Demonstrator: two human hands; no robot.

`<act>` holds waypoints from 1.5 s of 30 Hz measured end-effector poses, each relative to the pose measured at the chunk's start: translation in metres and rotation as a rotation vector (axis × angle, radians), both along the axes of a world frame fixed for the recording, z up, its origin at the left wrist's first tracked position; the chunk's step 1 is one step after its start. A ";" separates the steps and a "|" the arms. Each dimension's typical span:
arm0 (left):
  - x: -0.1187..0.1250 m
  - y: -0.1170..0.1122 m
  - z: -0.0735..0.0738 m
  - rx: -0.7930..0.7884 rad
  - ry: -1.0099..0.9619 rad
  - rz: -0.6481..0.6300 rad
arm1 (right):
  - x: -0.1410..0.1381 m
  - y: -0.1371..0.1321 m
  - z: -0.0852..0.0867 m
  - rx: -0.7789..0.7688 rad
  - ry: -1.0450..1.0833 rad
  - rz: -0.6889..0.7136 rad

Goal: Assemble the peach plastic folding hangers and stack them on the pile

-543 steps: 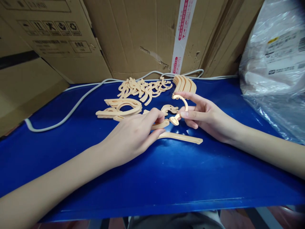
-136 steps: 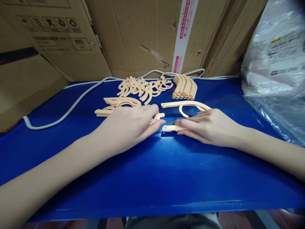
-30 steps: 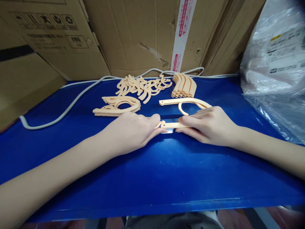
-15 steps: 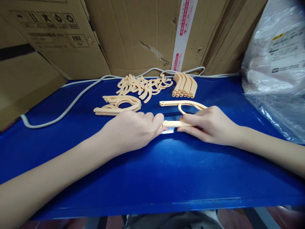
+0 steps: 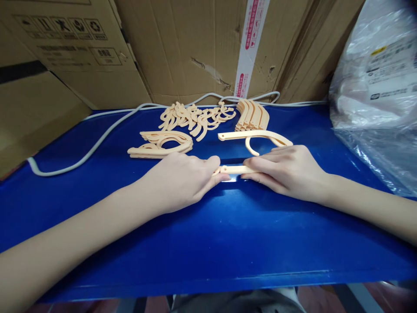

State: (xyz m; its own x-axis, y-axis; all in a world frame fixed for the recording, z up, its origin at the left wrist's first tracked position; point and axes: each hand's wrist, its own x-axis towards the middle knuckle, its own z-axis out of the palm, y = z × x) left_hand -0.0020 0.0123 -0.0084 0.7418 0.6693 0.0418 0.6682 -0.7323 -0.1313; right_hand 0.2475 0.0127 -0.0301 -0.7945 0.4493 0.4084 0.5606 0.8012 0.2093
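My right hand (image 5: 286,171) is closed around a beige plastic folding hanger (image 5: 254,135). One curved arm and a thin hook of it stick out to the left above my fingers. Its lower arm (image 5: 233,170), with a small hole at the tip, points toward my left hand (image 5: 192,178). Thumb and bent fingers of that hand pinch a small beige piece (image 5: 215,172) that meets the arm's tip. Most of this piece is covered, so I cannot tell its kind or whether it is joined on.
Folded beige hangers (image 5: 163,145) lie stacked beyond my left hand. Behind are a loose pile of small curved hooks (image 5: 192,116) and a row of curved arms (image 5: 253,115). A white cable (image 5: 97,147), cardboard boxes (image 5: 189,48) and a clear plastic bag (image 5: 374,95) border the blue table (image 5: 221,248).
The hanger has turned a little in my right hand: its upper arm has risen and the hook shows more. My left index finger has shifted slightly back, baring more of the joint.
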 end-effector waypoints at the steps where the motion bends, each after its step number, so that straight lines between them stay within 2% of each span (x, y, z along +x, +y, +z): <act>1: 0.000 0.000 0.002 -0.078 -0.035 0.021 | -0.001 -0.001 0.000 0.036 -0.009 -0.003; 4: -0.002 -0.001 0.006 -0.265 -0.184 0.038 | -0.002 -0.003 0.001 0.124 -0.025 -0.011; 6: -0.004 -0.001 0.007 -0.284 -0.224 0.037 | -0.003 -0.004 0.001 0.131 -0.025 -0.010; 19: -0.002 0.003 0.003 0.073 0.018 -0.022 | -0.003 -0.001 0.001 0.041 0.009 0.010; 23: -0.003 0.002 -0.001 0.268 0.048 -0.101 | -0.001 0.000 0.000 -0.022 0.017 0.011; 30: -0.005 0.001 -0.003 0.492 -0.002 -0.243 | 0.000 -0.002 -0.001 -0.083 0.028 0.009; 33: -0.006 0.000 -0.003 0.535 0.007 -0.285 | -0.001 -0.003 0.000 -0.141 0.032 -0.003; 40: -0.006 0.002 -0.005 0.615 0.004 -0.332 | -0.001 -0.002 0.004 -0.400 0.052 0.012; 45: -0.005 0.002 -0.007 0.562 -0.043 -0.335 | 0.000 -0.002 0.003 -0.336 0.029 0.029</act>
